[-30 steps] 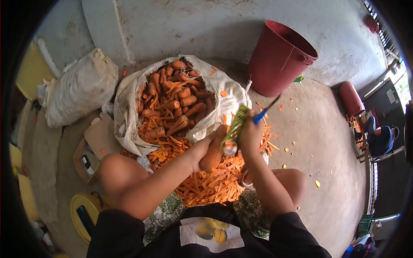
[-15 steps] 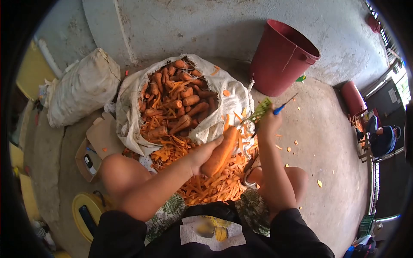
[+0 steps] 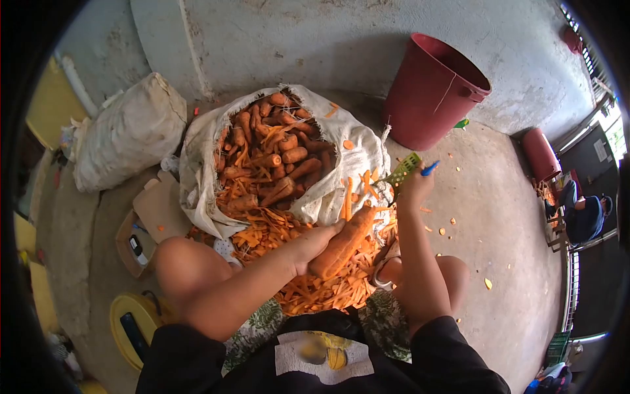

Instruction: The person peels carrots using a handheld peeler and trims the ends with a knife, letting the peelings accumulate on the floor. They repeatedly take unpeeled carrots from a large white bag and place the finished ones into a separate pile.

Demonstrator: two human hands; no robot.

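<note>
My left hand (image 3: 315, 244) is wrapped round the thick end of a large carrot (image 3: 346, 244), whose tip points up and away toward my right hand. Closed in my right hand (image 3: 413, 190) are a green peeler with holes (image 3: 404, 167) and a slim tool with a blue handle (image 3: 430, 169). The peeler's flat green part sits just past the carrot's tip, over the edge of a white sack (image 3: 359, 138). Inside that open sack lie many carrots (image 3: 289, 155) with strips among them. Below the held carrot, orange peelings (image 3: 328, 292) are heaped between my legs.
A tall red bin (image 3: 430, 92) stands by the wall. To the left are a stuffed white sack (image 3: 131, 134), an open cardboard box (image 3: 157, 203) and a yellow lid (image 3: 125, 308) with a dark phone on it. A person (image 3: 587, 213) sits far right.
The carrot has turned in my left hand, showing a browner side in place of the bright orange one. My right hand has shifted slightly, tilting the peeler and the blue handle.
</note>
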